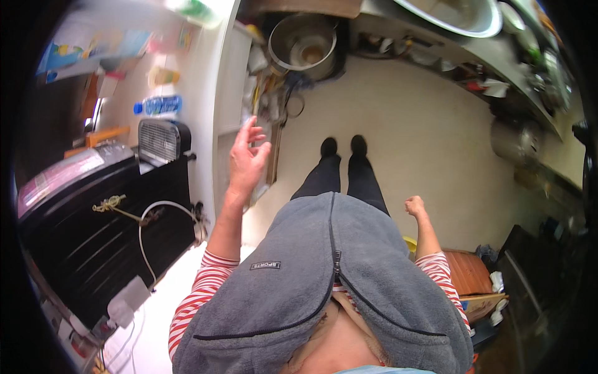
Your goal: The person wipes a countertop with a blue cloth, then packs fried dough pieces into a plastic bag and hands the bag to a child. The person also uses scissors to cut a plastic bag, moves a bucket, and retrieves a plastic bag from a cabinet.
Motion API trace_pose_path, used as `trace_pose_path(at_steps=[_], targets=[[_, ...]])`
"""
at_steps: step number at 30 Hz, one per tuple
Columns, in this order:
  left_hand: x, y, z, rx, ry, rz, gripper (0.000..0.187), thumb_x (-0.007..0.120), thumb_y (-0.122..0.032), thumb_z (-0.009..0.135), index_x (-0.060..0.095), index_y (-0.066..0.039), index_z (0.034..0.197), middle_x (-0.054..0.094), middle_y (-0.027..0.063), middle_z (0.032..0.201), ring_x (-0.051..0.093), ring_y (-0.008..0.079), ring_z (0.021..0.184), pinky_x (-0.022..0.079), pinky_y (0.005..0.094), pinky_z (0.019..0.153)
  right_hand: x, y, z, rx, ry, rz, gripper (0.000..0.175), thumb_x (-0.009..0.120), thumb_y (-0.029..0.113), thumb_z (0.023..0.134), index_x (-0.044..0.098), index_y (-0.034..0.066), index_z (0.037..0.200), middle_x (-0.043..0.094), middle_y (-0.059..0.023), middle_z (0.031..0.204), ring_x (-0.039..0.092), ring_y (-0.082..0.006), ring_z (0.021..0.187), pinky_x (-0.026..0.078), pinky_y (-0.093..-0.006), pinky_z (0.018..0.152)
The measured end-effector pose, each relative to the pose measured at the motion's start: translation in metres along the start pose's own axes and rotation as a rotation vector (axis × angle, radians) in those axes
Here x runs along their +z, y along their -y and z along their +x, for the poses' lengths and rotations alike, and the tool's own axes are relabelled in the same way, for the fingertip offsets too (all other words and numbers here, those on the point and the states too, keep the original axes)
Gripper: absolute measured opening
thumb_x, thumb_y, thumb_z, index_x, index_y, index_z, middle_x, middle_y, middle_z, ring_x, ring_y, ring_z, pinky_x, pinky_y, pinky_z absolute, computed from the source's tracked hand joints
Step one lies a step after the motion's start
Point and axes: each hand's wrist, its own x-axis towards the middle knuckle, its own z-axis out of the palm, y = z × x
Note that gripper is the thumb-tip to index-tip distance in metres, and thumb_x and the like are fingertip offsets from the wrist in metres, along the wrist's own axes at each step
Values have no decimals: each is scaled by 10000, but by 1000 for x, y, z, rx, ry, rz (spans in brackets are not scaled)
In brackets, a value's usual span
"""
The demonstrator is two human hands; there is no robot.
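Note:
My left hand (248, 156) is raised beside the edge of a white counter (201, 103), fingers apart and nothing in them. From this angle it overlaps the clutter along the low cabinet, and I see no contact. On that counter lie a water bottle (161, 105) with a blue cap and a small black device with a grille (159, 140). My right hand (414, 205) hangs by my side above the pale floor (397, 126), its fingers curled in with no object visible. Part of a yellow round thing (410, 243) shows behind the right forearm.
A large metal pot (303, 46) stands ahead on the left. Along the right runs a counter (514, 75) bearing a big metal basin (486, 25), with a metal pot (516, 138) below. A brown cardboard box (467, 273) sits behind my right arm. A black ridged panel (107, 224) is at left.

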Motion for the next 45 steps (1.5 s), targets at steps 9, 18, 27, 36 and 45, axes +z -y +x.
trace_pose_path(at_steps=[9, 18, 27, 36, 45], targets=[[-77, 127, 75, -110, -213, 748, 724, 668, -24, 801, 357, 19, 1454, 441, 222, 1385, 509, 314, 1259, 543, 378, 940, 64, 158, 154, -337, 12, -102, 246, 569, 181, 857, 687, -31, 901, 669, -268, 965, 640, -437, 921, 518, -504, 798], [-79, 243, 163, 254, -127, 1304, 869, 712, -112, 740, 279, 66, 1471, 332, 281, 1491, 298, 429, 1401, 227, 476, 1171, 250, 339, 274, -298, 51, 361, 268, 547, 201, 864, 702, 19, 986, 691, -199, 964, 659, -350, 945, 504, -432, 829], [-76, 253, 164, 124, -151, 1183, 667, 659, -33, 795, 378, 70, 1392, 451, 170, 1325, 449, 273, 1244, 321, 361, 1080, 438, 493, 359, -459, 179, 401, 247, 542, 182, 861, 699, 37, 985, 655, -237, 1051, 606, -419, 1003, 486, -478, 856], [-77, 268, 161, 33, -296, 1100, 664, 682, -81, 829, 373, 62, 1399, 516, 154, 1300, 516, 246, 1134, 396, 374, 1017, 460, 723, 351, -799, -301, 405, 474, 553, 61, 815, 590, 117, 1285, 621, -130, 1229, 561, -313, 1163, 412, -468, 1023], [-103, 257, 145, -27, -238, 1334, 736, 669, -337, 910, 332, 9, 1466, 448, 181, 1420, 491, 320, 1196, 367, 447, 1055, 443, 714, 360, -750, -29, 680, 322, 608, 128, 821, 660, 82, 1135, 679, -199, 1058, 652, -359, 1013, 508, -444, 892]])
